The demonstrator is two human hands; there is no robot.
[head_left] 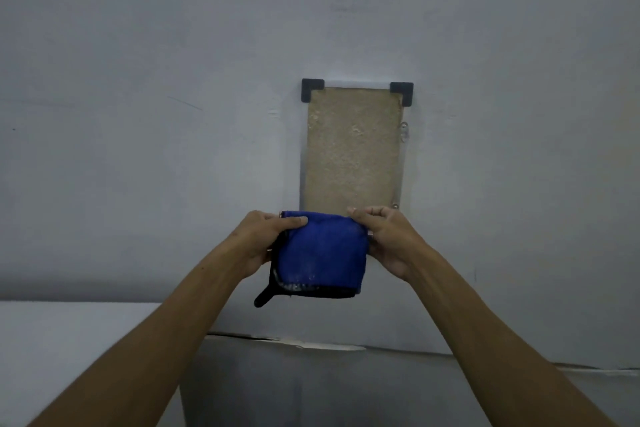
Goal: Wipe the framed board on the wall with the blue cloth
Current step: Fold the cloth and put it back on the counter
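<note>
A tall tan, rough-textured board (351,149) hangs on the grey wall under a clear cover, with black brackets at its two upper corners. Its lower end is hidden behind a folded blue cloth (322,253) with a dark edge and a black loop hanging at the lower left. I hold this cloth up in front of the board's bottom. My left hand (266,239) pinches the cloth's upper left corner and side. My right hand (384,236) grips its upper right corner. Whether the cloth touches the board cannot be told.
The grey wall (173,80) fills most of the view. A pale ledge (69,340) juts out at lower left. A cracked seam (294,341) runs across the lower wall beneath the cloth.
</note>
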